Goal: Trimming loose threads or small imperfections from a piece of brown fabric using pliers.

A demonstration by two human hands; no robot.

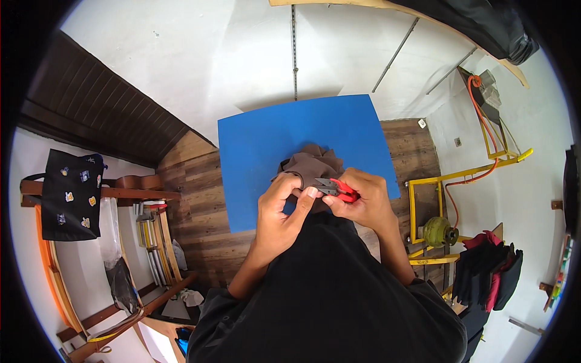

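left fingers point(301, 207): pinching cloth point(310, 163) at its near left edge | right fingers point(361, 181): wrapped around snips point(347, 193), right of cloth | blades point(327, 186): at cloth's near side | counter point(260, 145): below cloth

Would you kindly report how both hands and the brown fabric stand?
Left hand pinching brown fabric. Right hand gripping red-handled thread snips. Left thumb close to the blades.

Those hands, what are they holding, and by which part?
The right hand holds snips by the red handles; the left hand pinches brown cloth at its near edge.
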